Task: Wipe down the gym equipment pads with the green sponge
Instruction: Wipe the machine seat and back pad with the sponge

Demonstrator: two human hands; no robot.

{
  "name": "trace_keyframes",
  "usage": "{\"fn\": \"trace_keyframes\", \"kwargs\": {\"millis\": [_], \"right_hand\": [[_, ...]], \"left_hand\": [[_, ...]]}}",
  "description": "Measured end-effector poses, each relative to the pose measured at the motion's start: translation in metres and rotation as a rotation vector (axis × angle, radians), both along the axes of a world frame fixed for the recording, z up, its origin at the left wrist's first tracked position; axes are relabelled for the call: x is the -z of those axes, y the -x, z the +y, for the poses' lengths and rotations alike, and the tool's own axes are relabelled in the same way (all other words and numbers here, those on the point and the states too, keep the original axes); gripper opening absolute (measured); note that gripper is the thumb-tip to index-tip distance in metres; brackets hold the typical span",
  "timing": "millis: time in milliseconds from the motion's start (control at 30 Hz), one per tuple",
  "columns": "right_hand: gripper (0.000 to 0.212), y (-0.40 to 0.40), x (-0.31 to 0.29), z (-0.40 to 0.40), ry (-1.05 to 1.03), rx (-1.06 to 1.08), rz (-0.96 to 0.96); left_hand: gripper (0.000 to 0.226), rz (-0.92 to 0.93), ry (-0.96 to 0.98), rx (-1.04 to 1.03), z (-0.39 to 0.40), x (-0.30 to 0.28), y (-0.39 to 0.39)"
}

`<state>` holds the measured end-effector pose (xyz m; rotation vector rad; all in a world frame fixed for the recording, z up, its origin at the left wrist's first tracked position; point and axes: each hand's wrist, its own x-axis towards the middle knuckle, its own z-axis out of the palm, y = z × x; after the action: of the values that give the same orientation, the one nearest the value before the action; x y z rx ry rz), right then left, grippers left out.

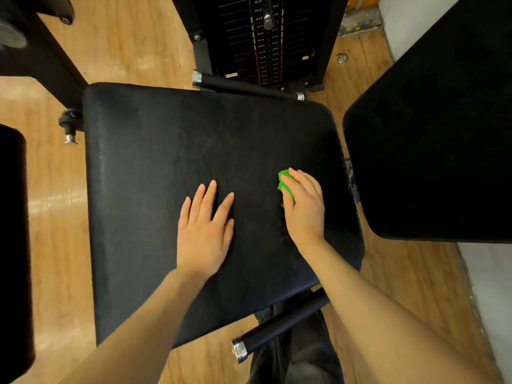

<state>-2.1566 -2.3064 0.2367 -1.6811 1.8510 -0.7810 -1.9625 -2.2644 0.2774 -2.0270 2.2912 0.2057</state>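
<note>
A large black seat pad (155, 167) fills the middle of the head view. My left hand (205, 231) rests flat on it, fingers straight and spread. To its right, my right hand (304, 209) grips the green sponge (284, 184) and holds it down against the pad near the pad's right side. Most of the sponge is hidden under my fingers; only its left edge shows. A second black pad (432, 139) stands tilted at the right.
A weight stack (266, 42) with its frame stands behind the seat. Black handle bars with chrome ends lie at the back (243, 85) and front (279, 325) of the seat. Another dark pad (12, 245) is at the left edge. Wooden floor surrounds everything.
</note>
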Motion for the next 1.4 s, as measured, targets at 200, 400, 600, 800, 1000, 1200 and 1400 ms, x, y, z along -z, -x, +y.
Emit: {"fn": "trace_keyframes", "kwargs": {"millis": [200, 400, 600, 800, 1000, 1200, 1400], "right_hand": [[0.032, -0.001, 0.004, 0.013, -0.004, 0.022, -0.005], [0.033, -0.002, 0.001, 0.076, -0.024, 0.007, 0.024], [0.031, -0.001, 0.001, 0.092, -0.023, 0.053, -0.028], [0.034, 0.005, 0.004, 0.032, -0.051, 0.122, -0.080], [0.033, 0.011, -0.002, 0.009, -0.092, 0.080, 0.004], [0.032, 0.011, 0.000, 0.062, -0.071, 0.077, 0.007], [0.030, 0.012, -0.001, 0.087, -0.099, 0.116, 0.010]], "left_hand": [[0.051, -0.047, -0.003, 0.019, 0.006, 0.005, -0.002], [0.052, -0.057, -0.001, 0.022, 0.006, 0.007, -0.002], [0.052, -0.061, -0.002, 0.016, 0.006, 0.006, -0.002], [0.053, -0.065, -0.005, 0.020, 0.006, 0.005, -0.002], [0.053, -0.076, -0.001, 0.020, 0.007, 0.006, -0.002], [0.053, -0.066, 0.005, 0.020, 0.006, 0.007, -0.002], [0.053, -0.064, 0.008, 0.018, 0.007, 0.007, -0.003]]}}
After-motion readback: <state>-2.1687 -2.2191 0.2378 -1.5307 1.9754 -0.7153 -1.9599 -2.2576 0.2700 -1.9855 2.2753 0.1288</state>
